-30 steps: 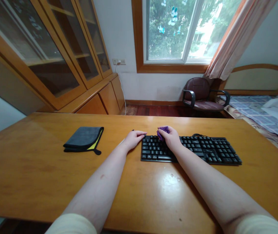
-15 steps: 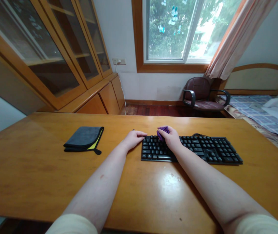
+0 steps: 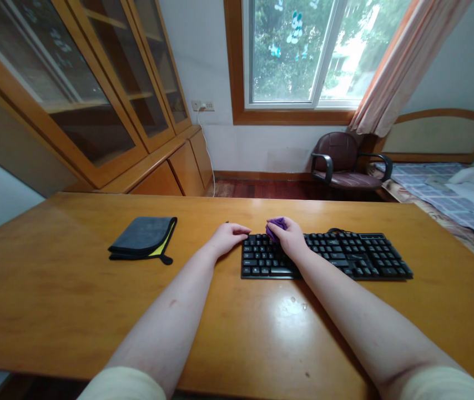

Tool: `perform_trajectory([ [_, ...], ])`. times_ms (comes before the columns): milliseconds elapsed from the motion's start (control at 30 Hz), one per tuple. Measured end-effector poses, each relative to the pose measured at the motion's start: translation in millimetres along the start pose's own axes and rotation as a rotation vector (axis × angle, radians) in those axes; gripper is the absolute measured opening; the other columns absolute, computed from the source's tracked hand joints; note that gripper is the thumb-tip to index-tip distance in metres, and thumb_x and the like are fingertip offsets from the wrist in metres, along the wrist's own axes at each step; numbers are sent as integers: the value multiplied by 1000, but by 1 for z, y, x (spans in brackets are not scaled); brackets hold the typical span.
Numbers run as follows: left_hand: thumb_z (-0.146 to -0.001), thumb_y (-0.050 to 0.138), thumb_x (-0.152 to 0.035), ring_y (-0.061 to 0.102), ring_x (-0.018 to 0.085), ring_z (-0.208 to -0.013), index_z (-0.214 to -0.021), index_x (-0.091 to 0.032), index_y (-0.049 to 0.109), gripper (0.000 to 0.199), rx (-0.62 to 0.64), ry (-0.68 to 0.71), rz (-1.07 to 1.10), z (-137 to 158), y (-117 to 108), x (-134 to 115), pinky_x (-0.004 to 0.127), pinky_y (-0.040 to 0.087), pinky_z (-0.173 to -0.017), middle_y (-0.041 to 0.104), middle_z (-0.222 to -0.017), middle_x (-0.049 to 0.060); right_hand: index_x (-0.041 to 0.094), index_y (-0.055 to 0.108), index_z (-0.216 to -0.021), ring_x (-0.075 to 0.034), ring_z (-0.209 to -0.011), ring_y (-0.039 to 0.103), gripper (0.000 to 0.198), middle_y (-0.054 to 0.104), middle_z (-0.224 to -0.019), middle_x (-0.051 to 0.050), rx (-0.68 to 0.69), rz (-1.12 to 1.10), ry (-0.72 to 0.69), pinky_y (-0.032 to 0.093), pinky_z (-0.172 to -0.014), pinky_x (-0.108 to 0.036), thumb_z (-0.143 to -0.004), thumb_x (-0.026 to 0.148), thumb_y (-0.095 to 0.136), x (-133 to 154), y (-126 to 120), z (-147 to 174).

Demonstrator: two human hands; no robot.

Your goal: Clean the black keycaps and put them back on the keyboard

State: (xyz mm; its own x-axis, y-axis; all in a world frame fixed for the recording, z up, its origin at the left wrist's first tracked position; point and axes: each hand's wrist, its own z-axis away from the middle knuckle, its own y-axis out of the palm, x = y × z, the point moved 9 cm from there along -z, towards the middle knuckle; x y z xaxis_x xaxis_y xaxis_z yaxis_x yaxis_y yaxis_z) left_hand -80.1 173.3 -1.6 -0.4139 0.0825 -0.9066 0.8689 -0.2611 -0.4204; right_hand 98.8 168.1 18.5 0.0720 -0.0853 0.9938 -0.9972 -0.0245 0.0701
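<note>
A black keyboard (image 3: pixel 357 258) lies on the wooden desk in front of me, its cable bunched behind it. My left hand (image 3: pixel 229 239) is at its upper left corner, thumb and fingers closed about the edge there. Over the left part of the keys, my right hand (image 3: pixel 291 236) grips a crumpled purple cloth (image 3: pixel 276 228) between thumb and fingers, pressed near the top rows. My right wrist and forearm hide some of the middle keys. To the left of my left hand sits a folded grey towel (image 3: pixel 143 236) with black edging, a yellow underside and a hanging loop.
The wooden desk (image 3: pixel 54 289) spans the whole width before me. Small wet-looking spots (image 3: pixel 298 303) show below the keyboard. Beyond the desk stand a glass-door cabinet (image 3: pixel 107 83), a dark red armchair (image 3: pixel 341 158) and a bed (image 3: pixel 449 183) under a window.
My right hand has shifted slightly left with the purple cloth. The keyboard has turned a little, its left end nearer me. My left hand stays at the corner.
</note>
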Motion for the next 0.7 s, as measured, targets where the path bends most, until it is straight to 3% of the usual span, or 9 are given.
perform_trajectory([
  [500,-72,60,-25,66,21,-88,-89,-19,73,22,7,43,-190,-2,-1,-8,31,48,-87,72,-92,4,14,65,-85,-15,-62,60,36,66,-68,-4,12,53,-32,49,-59,-28,-66,44,68,-1,2,1],
  [700,-72,60,-22,62,22,-100,-87,-20,73,20,-12,45,-245,-2,0,-7,32,44,-94,71,-96,4,15,65,-83,-15,-60,59,31,66,-67,-3,23,40,-16,48,-59,-28,-67,41,68,-1,5,1],
])
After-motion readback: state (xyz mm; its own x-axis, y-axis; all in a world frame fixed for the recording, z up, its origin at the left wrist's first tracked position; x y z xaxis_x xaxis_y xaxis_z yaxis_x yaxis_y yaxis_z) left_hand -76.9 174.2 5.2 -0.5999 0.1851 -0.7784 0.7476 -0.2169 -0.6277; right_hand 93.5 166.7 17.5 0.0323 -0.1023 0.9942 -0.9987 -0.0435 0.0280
